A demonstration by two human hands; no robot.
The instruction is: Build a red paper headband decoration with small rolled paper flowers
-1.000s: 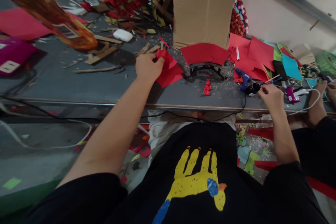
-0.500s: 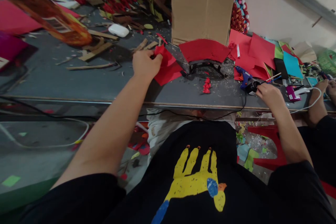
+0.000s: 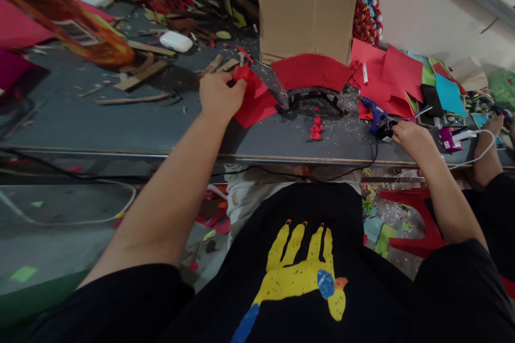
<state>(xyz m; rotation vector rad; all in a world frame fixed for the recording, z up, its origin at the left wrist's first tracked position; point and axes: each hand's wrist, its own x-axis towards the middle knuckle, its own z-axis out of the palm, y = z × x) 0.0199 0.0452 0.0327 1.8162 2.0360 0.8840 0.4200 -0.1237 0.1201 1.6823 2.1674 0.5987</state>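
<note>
A piece of red paper (image 3: pixel 257 110) lies on the grey table under my left hand (image 3: pixel 220 95), whose thumb and fingers pinch a crumpled or folded part at its upper edge. Farther right, my right hand (image 3: pixel 412 138) is closed at a small black bottle (image 3: pixel 387 131) with a white label. Its fingertips are partly hidden. A thin stick (image 3: pixel 420 112) slants just beyond that hand. Touching or close beside the bottle is a blue glue gun (image 3: pixel 373 112). Between my hands sit a curved red paper-covered piece (image 3: pixel 311 72) on a dark frame and a small twisted red paper piece (image 3: pixel 316 128).
A tall cardboard box (image 3: pixel 308 8) stands behind the curved piece. Red sheets (image 3: pixel 396 75) and a purple box (image 3: pixel 450 140) are on the right, near another person's arm (image 3: pixel 486 147). Leftward are an orange bottle (image 3: pixel 100 45), a white case (image 3: pixel 176 41) and wood strips (image 3: pixel 140 77).
The view has shifted slightly. My left hand still pinches the red paper, and my right hand stays at the black bottle, while the thin stick beside it shows at a slightly different place.
</note>
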